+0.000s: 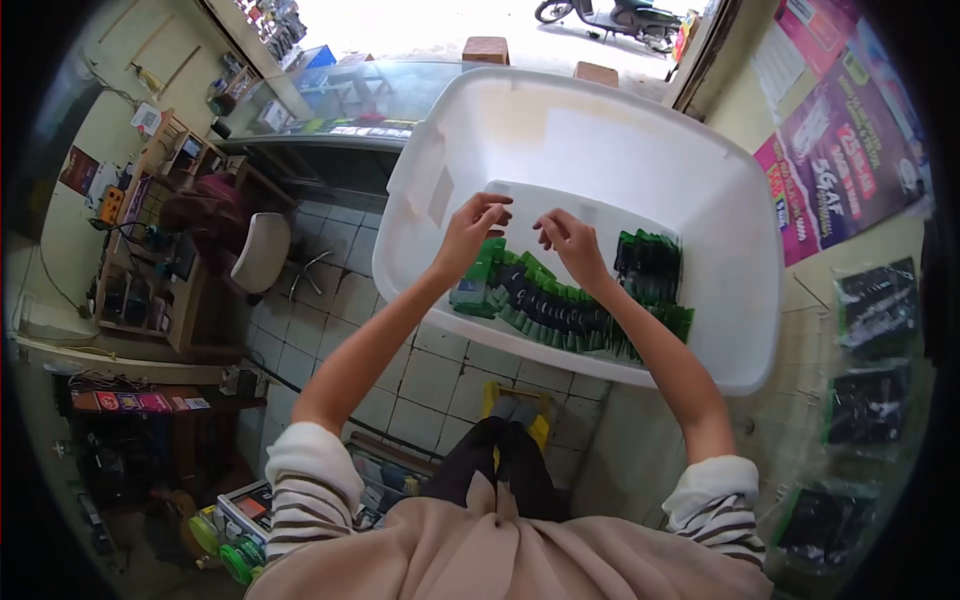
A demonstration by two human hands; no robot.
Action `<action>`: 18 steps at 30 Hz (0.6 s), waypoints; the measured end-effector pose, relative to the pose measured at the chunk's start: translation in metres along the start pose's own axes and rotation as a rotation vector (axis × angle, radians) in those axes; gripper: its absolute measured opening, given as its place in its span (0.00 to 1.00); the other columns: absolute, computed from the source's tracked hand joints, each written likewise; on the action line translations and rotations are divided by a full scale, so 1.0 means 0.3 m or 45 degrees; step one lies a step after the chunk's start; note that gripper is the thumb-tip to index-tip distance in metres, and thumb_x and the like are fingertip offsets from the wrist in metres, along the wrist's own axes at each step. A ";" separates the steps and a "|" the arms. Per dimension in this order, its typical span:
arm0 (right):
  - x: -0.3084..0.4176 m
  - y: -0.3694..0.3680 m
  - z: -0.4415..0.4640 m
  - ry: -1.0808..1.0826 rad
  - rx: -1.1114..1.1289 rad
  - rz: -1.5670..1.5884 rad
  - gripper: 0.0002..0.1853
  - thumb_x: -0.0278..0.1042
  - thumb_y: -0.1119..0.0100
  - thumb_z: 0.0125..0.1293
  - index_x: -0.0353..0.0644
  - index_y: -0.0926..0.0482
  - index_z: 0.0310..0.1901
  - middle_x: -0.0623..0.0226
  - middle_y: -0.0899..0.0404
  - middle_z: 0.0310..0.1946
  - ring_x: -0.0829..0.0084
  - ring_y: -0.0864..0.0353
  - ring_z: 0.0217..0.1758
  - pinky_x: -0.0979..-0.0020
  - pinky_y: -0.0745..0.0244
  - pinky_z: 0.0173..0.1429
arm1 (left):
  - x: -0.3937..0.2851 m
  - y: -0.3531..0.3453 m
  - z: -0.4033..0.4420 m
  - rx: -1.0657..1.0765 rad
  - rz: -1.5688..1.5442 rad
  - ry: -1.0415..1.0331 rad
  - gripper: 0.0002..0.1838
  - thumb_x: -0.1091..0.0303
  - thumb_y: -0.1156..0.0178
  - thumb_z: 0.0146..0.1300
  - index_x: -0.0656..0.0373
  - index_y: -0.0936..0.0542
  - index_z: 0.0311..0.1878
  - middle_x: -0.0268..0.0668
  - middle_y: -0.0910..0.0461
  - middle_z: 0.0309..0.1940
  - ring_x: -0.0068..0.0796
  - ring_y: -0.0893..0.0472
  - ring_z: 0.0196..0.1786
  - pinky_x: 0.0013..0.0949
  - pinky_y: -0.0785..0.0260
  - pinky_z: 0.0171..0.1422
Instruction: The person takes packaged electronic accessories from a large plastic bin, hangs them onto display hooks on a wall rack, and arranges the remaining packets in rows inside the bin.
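My left hand (478,228) hovers over a large white plastic tub (745,330), its fingers loosely bent and apart, with nothing visible in them. Across from it, a short gap away, my right hand (572,245) also hangs above the tub with half-curled, parted fingers and no object showing. Below both hands, a long curved row of small green and black packets (555,315) stands closely packed along the tub's near side. A second stack of dark green packets (648,258) sits toward the right. My right forearm hides part of the row.
A glass display counter (350,110) lies beyond the tub. At left, a person (205,220) is by a desk, near a white chair (262,255). A yellow stool (540,425) is by my feet. Posters (840,140) and plastic-wrapped dark packs (870,405) hang at right.
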State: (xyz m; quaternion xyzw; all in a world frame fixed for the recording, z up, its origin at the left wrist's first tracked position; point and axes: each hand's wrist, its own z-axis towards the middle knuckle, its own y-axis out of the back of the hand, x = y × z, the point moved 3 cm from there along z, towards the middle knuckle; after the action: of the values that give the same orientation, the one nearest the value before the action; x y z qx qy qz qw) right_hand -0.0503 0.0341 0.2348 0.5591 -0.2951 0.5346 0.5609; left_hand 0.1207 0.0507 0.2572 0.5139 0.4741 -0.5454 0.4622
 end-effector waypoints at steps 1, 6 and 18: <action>-0.096 -0.043 0.042 -0.151 0.018 0.084 0.08 0.31 0.49 0.60 0.36 0.24 0.30 0.64 0.24 0.19 0.76 0.23 0.22 0.75 0.28 0.30 | 0.097 0.014 0.067 -0.024 0.096 0.235 0.13 0.64 0.52 0.65 0.62 0.29 0.48 0.36 0.26 0.39 0.24 0.26 0.43 0.28 0.32 0.47; -0.670 -0.341 0.090 -0.541 0.138 -0.126 0.10 0.33 0.45 0.59 0.34 0.26 0.35 0.62 0.23 0.22 0.73 0.22 0.20 0.74 0.26 0.25 | 0.692 0.149 0.240 0.163 1.126 0.777 0.30 0.57 0.43 0.56 0.61 0.39 0.58 0.48 0.32 0.51 0.41 0.29 0.53 0.39 0.33 0.53; -0.981 -0.686 0.002 -0.976 0.120 -0.283 0.18 0.35 0.38 0.53 0.33 0.34 0.39 0.52 0.25 0.33 0.63 0.20 0.33 0.67 0.22 0.29 | 0.991 0.209 0.243 0.417 1.333 1.263 0.33 0.66 0.45 0.57 0.64 0.49 0.61 0.57 0.32 0.49 0.53 0.23 0.42 0.39 0.22 0.34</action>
State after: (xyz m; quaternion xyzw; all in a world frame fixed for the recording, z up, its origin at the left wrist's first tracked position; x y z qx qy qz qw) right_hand 0.0662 -0.0054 -0.1025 0.7716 -0.3958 0.2362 0.4384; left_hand 0.1606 -0.0344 -0.0409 0.9214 0.2326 -0.0211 0.3106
